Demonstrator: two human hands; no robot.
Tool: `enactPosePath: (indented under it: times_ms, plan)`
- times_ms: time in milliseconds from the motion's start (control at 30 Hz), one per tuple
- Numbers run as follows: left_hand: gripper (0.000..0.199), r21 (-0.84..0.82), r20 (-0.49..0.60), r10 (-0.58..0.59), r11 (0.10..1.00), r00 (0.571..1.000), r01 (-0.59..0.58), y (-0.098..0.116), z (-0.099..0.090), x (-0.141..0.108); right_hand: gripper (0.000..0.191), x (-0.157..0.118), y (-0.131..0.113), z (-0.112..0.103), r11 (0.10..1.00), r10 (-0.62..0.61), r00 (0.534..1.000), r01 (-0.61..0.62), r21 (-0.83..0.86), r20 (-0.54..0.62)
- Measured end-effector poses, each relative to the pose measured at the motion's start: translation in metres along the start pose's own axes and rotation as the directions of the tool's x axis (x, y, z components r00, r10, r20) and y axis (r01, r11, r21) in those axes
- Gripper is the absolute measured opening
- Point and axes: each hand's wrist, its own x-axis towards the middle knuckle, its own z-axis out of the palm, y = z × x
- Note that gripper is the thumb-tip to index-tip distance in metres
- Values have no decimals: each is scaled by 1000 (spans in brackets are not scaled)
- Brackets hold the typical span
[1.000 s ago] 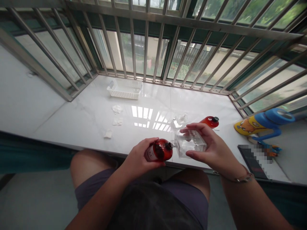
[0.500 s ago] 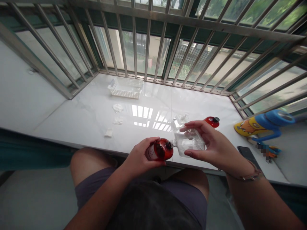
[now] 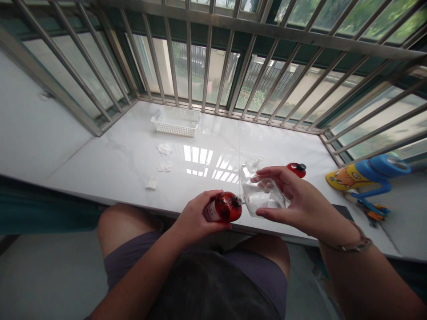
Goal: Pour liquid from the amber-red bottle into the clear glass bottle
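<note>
My left hand [image 3: 195, 218] is wrapped round a red bottle [image 3: 228, 207] with a pale label and a dark neck, tilted toward the right. Its mouth meets the neck of a clear, flat-sided bottle [image 3: 263, 195], which lies tipped on its side. Thumb and fingers of my right hand [image 3: 293, 200] grip that clear bottle from the right. How much liquid is inside it I cannot tell. Behind the right hand stands a second red bottle [image 3: 296, 170] with a black cap, partly hidden.
A white perforated basket [image 3: 176, 123] sits near the barred window. Several crumpled white tissues [image 3: 164, 166] lie on the white ledge [image 3: 110, 164]. To the right are a blue and yellow flask [image 3: 363, 171], a dark phone [image 3: 343, 212] and small keys or trinkets [image 3: 376, 213].
Both hands keep their grip, and the two bottles stay mouth to mouth. The right wrist has shifted slightly, covering more of the phone.
</note>
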Motion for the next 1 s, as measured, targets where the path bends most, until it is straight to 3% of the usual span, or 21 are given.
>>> enactPosePath:
  times_ms: [1000]
  plan:
    - [84, -27, -10, -4, 1000, 1000, 4, 0, 1, 2, 79, 11, -24, -11, 974, -51, 996, 66, -216, 74]
